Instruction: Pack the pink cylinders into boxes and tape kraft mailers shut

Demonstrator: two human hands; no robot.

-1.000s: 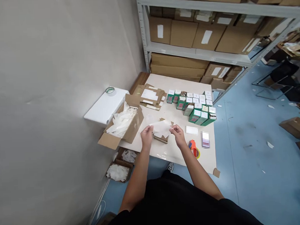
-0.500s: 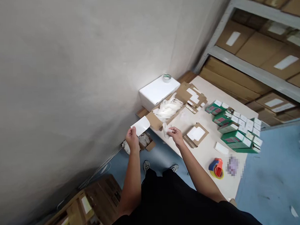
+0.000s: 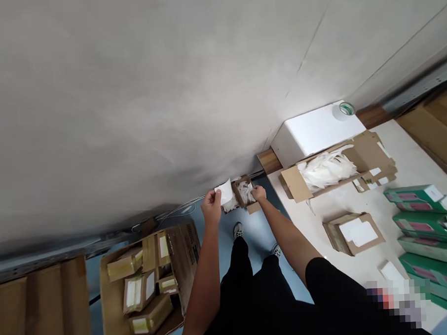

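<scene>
Firstly, we listed our left hand [image 3: 211,206], fingers clamped on a white card [image 3: 224,192], long axis near upright; our right hand [image 3: 258,193], nearer the small cardboard box [image 3: 236,194] on the floor [image 3: 254,238], had its grip unclear.

1. Single camera, worn on the head, looks from above the person, forward and down past their own body.
2. Faces the wall [image 3: 139,97], which fills the upper half of the frame.
3. Close on the left hand [image 3: 211,206] and right hand [image 3: 259,193], with the shoes [image 3: 238,230] directly below.
4. The table [image 3: 422,144] is cut off at right; a cardboard box [image 3: 183,253] is cut off at lower left.
</scene>
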